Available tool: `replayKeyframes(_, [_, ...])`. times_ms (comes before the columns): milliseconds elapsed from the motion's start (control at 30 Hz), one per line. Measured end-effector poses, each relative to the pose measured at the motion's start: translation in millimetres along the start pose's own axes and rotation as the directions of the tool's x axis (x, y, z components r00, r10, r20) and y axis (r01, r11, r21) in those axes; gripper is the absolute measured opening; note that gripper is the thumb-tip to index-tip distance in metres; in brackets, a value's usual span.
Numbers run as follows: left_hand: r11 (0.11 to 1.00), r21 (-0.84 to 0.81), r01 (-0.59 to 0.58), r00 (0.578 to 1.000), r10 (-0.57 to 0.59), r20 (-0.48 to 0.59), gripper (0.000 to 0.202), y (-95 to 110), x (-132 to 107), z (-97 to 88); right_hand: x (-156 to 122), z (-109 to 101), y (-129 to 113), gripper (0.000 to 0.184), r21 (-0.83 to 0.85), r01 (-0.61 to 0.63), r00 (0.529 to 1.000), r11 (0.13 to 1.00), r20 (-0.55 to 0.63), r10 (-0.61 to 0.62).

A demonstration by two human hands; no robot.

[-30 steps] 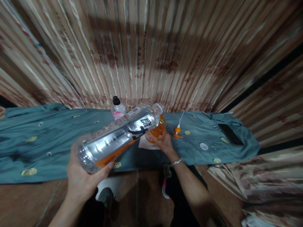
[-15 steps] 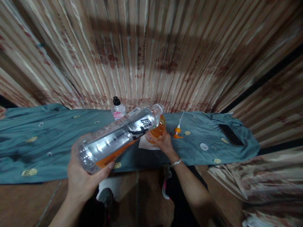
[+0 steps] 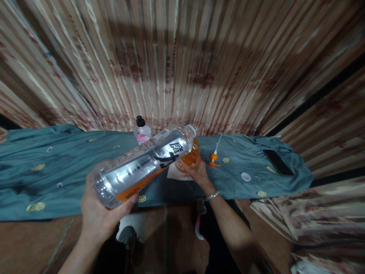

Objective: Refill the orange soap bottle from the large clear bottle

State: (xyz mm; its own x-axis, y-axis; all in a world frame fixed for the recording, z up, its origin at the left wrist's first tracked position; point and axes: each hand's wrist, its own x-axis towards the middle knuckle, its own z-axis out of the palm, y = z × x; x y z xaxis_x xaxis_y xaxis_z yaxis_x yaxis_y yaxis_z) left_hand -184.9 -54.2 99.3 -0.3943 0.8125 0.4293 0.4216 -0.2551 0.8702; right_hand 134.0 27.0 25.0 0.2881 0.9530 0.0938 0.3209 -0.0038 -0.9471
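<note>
My left hand is wrapped round the base of a large clear plastic bottle with a silver and orange label. The bottle is tilted, its neck up and to the right, over an orange bottle. My right hand grips that orange bottle, which is partly hidden behind the clear one. A white sheet lies beneath the orange bottle. To the right of my right hand lies an orange pump top with a thin tube. Whether liquid runs between the bottles I cannot tell.
A clear bottle with a black cap stands at the back. At the right lie a round white cap and a black phone. A teal cloth covers the bench; pleated curtains hang behind it.
</note>
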Motion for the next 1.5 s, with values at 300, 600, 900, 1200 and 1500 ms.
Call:
replayKeyframes(300, [0.999,0.024,-0.039,0.999,0.039,0.015,0.097,-2.6,-0.2,1.0,-1.1,-2.0,-3.5,0.065,-0.010,0.010,1.000,1.000,0.014,-0.010])
replayKeyframes(600, [1.000,0.000,0.014,1.000,-0.014,0.014,0.096,2.0,-0.2,-1.0,-0.9,-2.9,-7.0,0.066,-0.042,-0.034,0.999,0.999,0.022,0.035])
replayKeyframes(900, [1.000,0.016,-0.007,1.000,0.007,0.006,0.089,2.6,-0.3,-0.5,-0.3,-2.1,-1.3,0.061,-0.001,0.023,1.000,1.000,0.005,-0.023])
replayKeyframes(1200, [0.999,0.036,-0.036,0.999,0.035,0.031,0.087,3.4,1.7,-3.8,-0.7,-0.6,-1.4,0.065,-0.014,0.001,1.000,1.000,0.008,-0.001])
replayKeyframes(1500, [1.000,0.013,0.017,1.000,-0.017,0.004,0.089,6.0,0.0,-1.7,-1.3,-1.3,0.9,0.064,0.006,0.019,1.000,1.000,0.009,-0.019])
